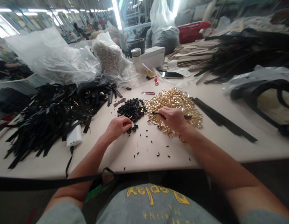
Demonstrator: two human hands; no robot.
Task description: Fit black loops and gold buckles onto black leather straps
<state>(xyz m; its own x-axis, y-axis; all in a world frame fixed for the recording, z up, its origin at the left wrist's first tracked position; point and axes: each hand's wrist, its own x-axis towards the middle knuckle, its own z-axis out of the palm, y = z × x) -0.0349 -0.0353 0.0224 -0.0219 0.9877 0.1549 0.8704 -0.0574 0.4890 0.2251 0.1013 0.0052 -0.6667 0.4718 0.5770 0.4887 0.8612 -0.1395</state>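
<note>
The right hand [173,119] grips a black strap [188,117], thumb and fingers closed on it, with one end of the strap sticking out past the fingertips and the other showing on the far side of the hand; the strap lies across the pile of gold metal frames [174,96], over which the hand is held. The left hand [117,127] is just beside the near edge of the pile of black loops [130,109], its thumb and fingers drawn together in a pinch; a small gold glint shows at the fingertips, but what is between them is too small to tell. A few more loops [135,128] sit right by those fingertips, on the near side of the pile. The two piles touch at their edges, the black one to the left of the gold one, and small black bits [151,142] are scattered over the pale table [144,161] between the forearms. Beyond the piles lie a pair of small snips [148,93] and a red item [156,81], and a brown flat tool [119,102] rests by the black loops. At the left, a big heap of black straps [48,115] spreads over the table, with a white device [74,135] and its cable [69,162] at its near side. To the right of the gold frames, long black strips [224,119] lie slantwise. Farther back stand a lidded bottle [136,59] and a white box [153,56], with a phone [172,75] lying flat nearer the piles
</note>
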